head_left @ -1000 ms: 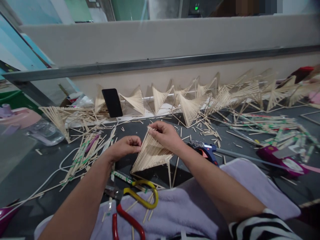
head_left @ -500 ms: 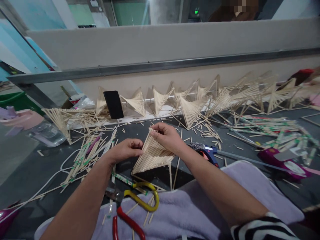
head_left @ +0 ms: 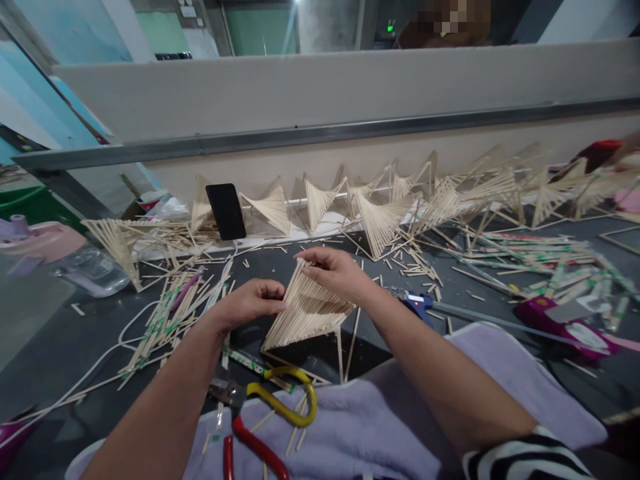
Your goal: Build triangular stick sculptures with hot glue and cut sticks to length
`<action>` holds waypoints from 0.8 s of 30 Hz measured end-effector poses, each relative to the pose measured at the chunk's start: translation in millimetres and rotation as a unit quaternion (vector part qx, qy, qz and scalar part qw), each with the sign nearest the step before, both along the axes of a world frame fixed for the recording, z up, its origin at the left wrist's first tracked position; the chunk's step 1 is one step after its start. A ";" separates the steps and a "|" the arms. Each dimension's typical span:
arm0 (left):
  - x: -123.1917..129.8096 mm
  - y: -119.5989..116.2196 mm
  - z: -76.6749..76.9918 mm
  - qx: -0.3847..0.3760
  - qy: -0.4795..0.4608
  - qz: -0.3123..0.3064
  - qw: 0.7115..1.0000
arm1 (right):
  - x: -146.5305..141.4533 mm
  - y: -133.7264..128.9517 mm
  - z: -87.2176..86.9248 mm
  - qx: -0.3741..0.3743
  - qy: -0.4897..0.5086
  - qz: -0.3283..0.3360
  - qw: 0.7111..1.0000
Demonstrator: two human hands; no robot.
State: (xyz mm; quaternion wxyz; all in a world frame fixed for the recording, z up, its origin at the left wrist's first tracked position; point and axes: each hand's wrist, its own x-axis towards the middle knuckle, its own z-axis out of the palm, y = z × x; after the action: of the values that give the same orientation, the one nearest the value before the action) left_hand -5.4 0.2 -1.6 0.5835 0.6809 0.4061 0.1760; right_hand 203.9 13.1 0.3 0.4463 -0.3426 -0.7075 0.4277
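Observation:
A twisted model made of thin wooden sticks (head_left: 307, 303) rests on the dark table in front of me, its sticks fanned side by side over a thin frame. My right hand (head_left: 333, 270) pinches the model's top corner between thumb and fingers. At its left edge, my left hand (head_left: 257, 298) is closed, thumb and curled fingers against the outermost sticks. Nearer to me lie pliers (head_left: 270, 407) with one yellow and one red handle, partly on a lilac towel (head_left: 380, 420). Beyond my right forearm is a blue glue gun (head_left: 417, 301), partly hidden.
Similar stick models (head_left: 380, 220) line the wall behind, with a black phone (head_left: 226, 211) propped among them. Loose sticks (head_left: 165, 313) lie left, more bundles (head_left: 555, 260) right. A water bottle (head_left: 93, 267) stands left; a purple tool (head_left: 565, 327) lies right. A person (head_left: 445, 30) is beyond the partition.
Both hands keep their places on the stick model, with barely any movement. The view has shifted slightly, and the person beyond the partition appears a little further left.

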 end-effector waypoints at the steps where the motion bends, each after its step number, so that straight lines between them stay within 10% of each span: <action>1: -0.2 0.1 -0.1 0.000 0.004 -0.001 1.000 | -0.2 0.2 -1.2 0.005 -0.004 -0.010 1.000; 24: -2.6 -2.0 -0.3 -0.002 -0.067 0.011 0.998 | 3.2 1.1 -3.5 -0.034 0.026 -0.002 0.999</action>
State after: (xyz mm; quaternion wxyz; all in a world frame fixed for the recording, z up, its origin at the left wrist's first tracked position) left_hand -8.0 -1.8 -1.9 0.6087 0.6617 0.3744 0.2269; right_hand 207.1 14.2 -3.2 0.4530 -0.3479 -0.6800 0.4597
